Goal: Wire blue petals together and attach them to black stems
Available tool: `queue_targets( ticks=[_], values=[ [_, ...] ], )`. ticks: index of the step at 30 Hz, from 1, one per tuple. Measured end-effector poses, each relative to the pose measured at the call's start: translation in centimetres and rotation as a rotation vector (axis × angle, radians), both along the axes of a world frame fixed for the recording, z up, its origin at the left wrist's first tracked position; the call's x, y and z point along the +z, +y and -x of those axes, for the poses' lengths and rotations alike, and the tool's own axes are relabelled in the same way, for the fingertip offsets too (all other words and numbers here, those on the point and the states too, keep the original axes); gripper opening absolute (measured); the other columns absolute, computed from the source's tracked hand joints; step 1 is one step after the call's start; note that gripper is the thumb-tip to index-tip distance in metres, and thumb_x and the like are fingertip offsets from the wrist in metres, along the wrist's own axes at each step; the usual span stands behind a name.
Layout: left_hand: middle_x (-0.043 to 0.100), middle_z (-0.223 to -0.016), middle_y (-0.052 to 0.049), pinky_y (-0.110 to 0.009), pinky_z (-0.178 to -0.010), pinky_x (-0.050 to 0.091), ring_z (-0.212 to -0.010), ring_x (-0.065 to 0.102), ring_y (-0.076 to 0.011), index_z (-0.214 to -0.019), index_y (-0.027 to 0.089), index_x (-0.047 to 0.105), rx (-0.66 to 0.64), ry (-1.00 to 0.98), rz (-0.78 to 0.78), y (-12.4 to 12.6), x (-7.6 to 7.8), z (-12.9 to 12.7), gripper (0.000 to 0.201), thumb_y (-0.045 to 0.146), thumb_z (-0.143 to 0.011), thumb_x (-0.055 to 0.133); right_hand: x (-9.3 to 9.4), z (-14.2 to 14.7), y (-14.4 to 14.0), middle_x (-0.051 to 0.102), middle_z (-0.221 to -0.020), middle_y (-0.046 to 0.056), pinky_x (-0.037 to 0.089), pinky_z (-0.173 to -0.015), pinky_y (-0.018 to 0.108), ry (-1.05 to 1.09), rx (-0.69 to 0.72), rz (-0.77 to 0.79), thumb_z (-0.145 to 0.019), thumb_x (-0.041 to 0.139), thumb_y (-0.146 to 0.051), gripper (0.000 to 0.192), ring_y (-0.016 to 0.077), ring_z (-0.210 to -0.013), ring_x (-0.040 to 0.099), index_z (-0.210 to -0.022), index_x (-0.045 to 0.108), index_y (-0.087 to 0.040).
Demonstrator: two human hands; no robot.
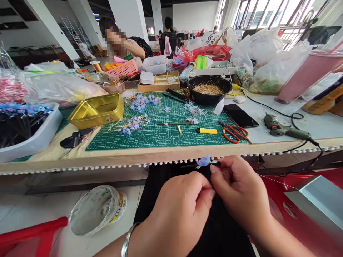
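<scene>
Below the table edge, at lower centre of the frame, the left hand and right hand meet over a dark lap, knuckles toward the camera. Between them sits a small blue flower on a dark stem, its long axis running roughly left to right, the blue bloom pointing to frame left and the dark end lying against the right hand's fingertips. That hand's thumb and forefinger pinch the stem; the left hand's fingers are curled together with thumb pressed to forefinger, apparently nipping a fine wire, though the grip itself is hidden behind the knuckles. A thin wire trails off to the right of the right hand. Above, on the table, a green cutting mat carries scattered blue flowers, a yellow cutter and a red pencil. Red scissors lie at the mat's right edge, beside a black phone. A gold tin stands at the mat's left, and a black bowl of gold pins behind it.
</scene>
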State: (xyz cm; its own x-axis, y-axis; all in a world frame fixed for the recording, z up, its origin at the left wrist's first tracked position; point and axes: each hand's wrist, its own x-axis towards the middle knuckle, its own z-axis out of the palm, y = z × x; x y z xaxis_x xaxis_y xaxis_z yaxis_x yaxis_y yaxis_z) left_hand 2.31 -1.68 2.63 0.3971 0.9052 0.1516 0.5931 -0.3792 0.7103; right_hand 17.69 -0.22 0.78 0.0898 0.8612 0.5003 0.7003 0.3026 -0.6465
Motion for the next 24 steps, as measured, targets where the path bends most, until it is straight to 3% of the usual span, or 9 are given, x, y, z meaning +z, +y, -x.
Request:
queue_targets(
  ticks=[10,14,16,18,20,22,24],
  values=[
    [0.064,-0.066,0.006,-0.023,-0.053,0.038,-0.058,0.057,-0.0109,-0.075,0.022,0.055,0.018,0.01,0.128,-0.4,0.3,2.0,0.018,0.016,-0.092,0.049,-0.9,-0.2,0.1,0.045,-0.048,-0.008,0.033,-0.039,0.02,-0.09,-0.005,-0.029,-0.083,0.055,-0.021,0.006,0.0093,-0.038,0.042,-0.078,0.056,-0.021],
    [0.063,-0.063,0.007,-0.024,-0.052,0.039,-0.055,0.058,-0.0113,-0.072,0.023,0.053,0.019,0.091,0.082,-0.3,0.4,3.0,0.02,0.014,-0.09,0.049,-1.0,-0.4,0.1,0.043,-0.047,-0.009,0.034,-0.038,0.021,-0.06,0.009,-0.03,-0.084,0.056,-0.023,0.005,0.0091,-0.037,0.041,-0.08,0.056,-0.021],
    [0.062,-0.06,0.006,-0.026,-0.05,0.038,-0.052,0.057,-0.013,-0.072,0.024,0.052,0.057,0.19,-0.047,-0.3,0.6,3.5,0.02,0.014,-0.089,0.049,-1.1,-0.6,0.2,0.043,-0.048,-0.009,0.033,-0.038,0.021,-0.055,-0.03,-0.027,-0.085,0.056,-0.024,0.005,0.0093,-0.038,0.041,-0.081,0.056,-0.021],
    [0.066,-0.064,0.002,-0.03,-0.054,0.041,-0.056,0.06,-0.0168,-0.077,0.024,0.055,0.163,0.291,-0.309,-0.6,0.8,3.7,0.017,0.014,-0.089,0.049,-1.2,-0.7,0.2,0.042,-0.047,-0.009,0.034,-0.039,0.021,-0.042,-0.076,-0.023,-0.084,0.056,-0.024,0.005,0.0094,-0.038,0.041,-0.081,0.056,-0.021],
    [0.073,-0.08,-0.004,-0.036,-0.07,0.047,-0.073,0.067,-0.0225,-0.088,0.024,0.058,0.243,0.357,-0.589,-0.8,1.1,3.2,0.01,0.016,-0.088,0.052,-1.3,-0.7,0.2,0.042,-0.048,-0.009,0.034,-0.038,0.02,0.0,-0.079,-0.012,-0.084,0.057,-0.024,0.005,0.0093,-0.038,0.04,-0.08,0.056,-0.021],
    [0.074,-0.093,-0.008,-0.04,-0.081,0.047,-0.087,0.067,-0.0259,-0.095,0.022,0.059,0.177,0.369,-0.741,-0.8,1.0,2.0,0.011,0.016,-0.086,0.055,-1.4,-0.7,0.1,0.041,-0.048,-0.009,0.034,-0.038,0.02,0.051,-0.041,0.004,-0.085,0.057,-0.025,0.006,0.0092,-0.039,0.039,-0.08,0.056,-0.021],
    [0.073,-0.082,-0.007,-0.036,-0.068,0.048,-0.073,0.066,-0.023,-0.087,0.02,0.06,0.013,0.352,-0.7,-0.8,0.7,0.5,0.01,0.013,-0.084,0.054,-1.4,-0.5,-0.1,0.042,-0.048,-0.009,0.033,-0.037,0.02,0.096,-0.009,0.028,-0.085,0.057,-0.025,0.007,0.0093,-0.039,0.039,-0.079,0.057,-0.021]
  ],
)
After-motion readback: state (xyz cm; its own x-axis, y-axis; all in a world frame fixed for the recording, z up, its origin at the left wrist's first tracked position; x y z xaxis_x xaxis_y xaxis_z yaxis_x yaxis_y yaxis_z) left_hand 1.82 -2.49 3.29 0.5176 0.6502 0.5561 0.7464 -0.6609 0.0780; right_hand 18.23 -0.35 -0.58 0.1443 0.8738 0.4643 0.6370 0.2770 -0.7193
